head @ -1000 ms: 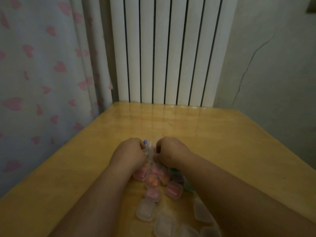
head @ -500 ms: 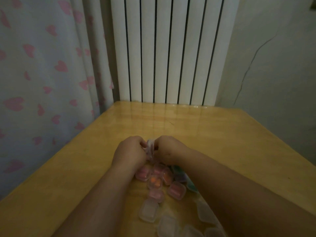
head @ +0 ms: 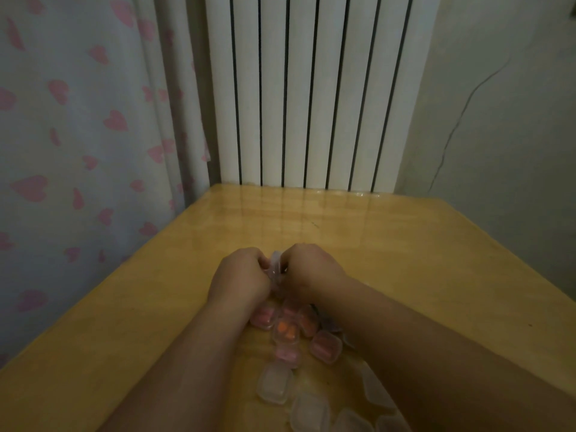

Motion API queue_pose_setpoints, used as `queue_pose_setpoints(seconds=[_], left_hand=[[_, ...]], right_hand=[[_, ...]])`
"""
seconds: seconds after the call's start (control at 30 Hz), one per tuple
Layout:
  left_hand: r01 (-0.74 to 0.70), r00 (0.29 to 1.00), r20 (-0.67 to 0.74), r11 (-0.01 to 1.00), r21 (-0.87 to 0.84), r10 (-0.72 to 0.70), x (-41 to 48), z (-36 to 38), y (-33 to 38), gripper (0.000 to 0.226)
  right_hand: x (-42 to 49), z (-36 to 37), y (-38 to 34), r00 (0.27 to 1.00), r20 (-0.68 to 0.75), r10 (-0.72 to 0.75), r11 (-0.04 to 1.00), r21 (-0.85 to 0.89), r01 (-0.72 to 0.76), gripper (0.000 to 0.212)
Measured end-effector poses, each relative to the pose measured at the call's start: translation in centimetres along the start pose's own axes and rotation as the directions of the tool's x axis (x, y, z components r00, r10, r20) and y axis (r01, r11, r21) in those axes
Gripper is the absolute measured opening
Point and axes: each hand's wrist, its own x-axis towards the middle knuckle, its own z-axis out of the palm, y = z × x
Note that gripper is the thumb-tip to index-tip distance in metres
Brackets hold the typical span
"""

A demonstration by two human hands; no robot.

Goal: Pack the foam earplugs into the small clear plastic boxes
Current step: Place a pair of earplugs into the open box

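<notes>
both hands up off the wooden table point(head: 405, 260), fists close together. left hand point(head: 240, 275) and right hand point(head: 311, 269) have fingers curled in on one small clear box point(head: 276, 265), gripped between them at the knuckles, box on edge. can't tell whether anything is inside it or whether the lid is closed; too dim and mostly covered by fingers.

behind the wrists, between the forearms, a cluster of filled boxes on the table: one with orange earplugs point(head: 285, 332), pink-filled ones left point(head: 265, 316) and right point(head: 325, 347) of it, another pink one point(head: 288, 353) just nearer the camera. they sit touching or just beside each other.

nearer still, clear boxes with no colour showing: one point(head: 274, 383) below the pink one, more point(head: 308, 413) toward the bottom edge, one point(head: 377, 388) partly under the right forearm.

white ribbed radiator point(head: 311, 88) stands against the far table edge. curtain with pink hearts point(head: 78, 120) on the left, grey wall with a crack point(head: 498, 120) on the right.
</notes>
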Motion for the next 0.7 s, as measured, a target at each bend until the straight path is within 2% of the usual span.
queue_pose_setpoints(seconds=[0.07,0.27,0.37,0.43,0.47,0.53,0.57,0.63,0.7], left_hand=[[0.01,1.0,-0.007,1.0,0.005,-0.01,0.0,0.1,0.0,0.01],[-0.004,1.0,-0.028,0.994,0.107,0.007,0.2,0.6,-0.2,0.008],[-0.01,1.0,-0.024,0.982,0.189,0.015,0.1,0.7,0.1,0.02],[-0.03,0.996,-0.078,0.981,0.191,0.046,-0.1,0.3,0.6,0.026],[-0.073,0.989,-0.122,0.99,0.118,0.087,-0.2,0.1,0.9,0.026],[-0.213,0.966,-0.177,0.968,-0.135,0.188,-0.9,-0.3,1.9,0.024],[-0.277,0.957,-0.156,0.927,-0.254,0.243,-1.3,-0.5,2.5,0.022],[-0.324,0.937,-0.023,0.841,-0.433,0.349,-2.3,-0.6,3.4,0.018],[-0.321,0.913,0.061,0.804,-0.5,0.402,-2.9,0.0,3.8,0.016]], right_hand=[[-0.2,0.0,0.3,0.999,-0.025,0.026,1.0,0.009,-0.026,0.016],[-0.8,-0.2,2.6,0.954,-0.274,0.12,0.979,0.195,-0.067,0.017],[-2.4,-0.3,4.3,0.922,-0.358,0.146,0.961,0.272,-0.047,0.015],[-3.7,-0.4,5.3,0.911,-0.382,0.155,0.945,0.327,-0.023,0.012],[-4.4,-0.4,5.8,0.905,-0.393,0.161,0.934,0.357,-0.011,0.01],[-5.7,-0.5,6.4,0.898,-0.405,0.172,0.909,0.417,0.014,0.007],[-6.4,-0.6,6.6,0.897,-0.406,0.173,0.894,0.447,0.03,0.004],[-7.4,-0.8,6.9,0.897,-0.412,0.162,0.856,0.511,0.08,0.002],[-8.1,-0.9,7.1,0.894,-0.424,0.148,0.818,0.561,0.131,0.002]])
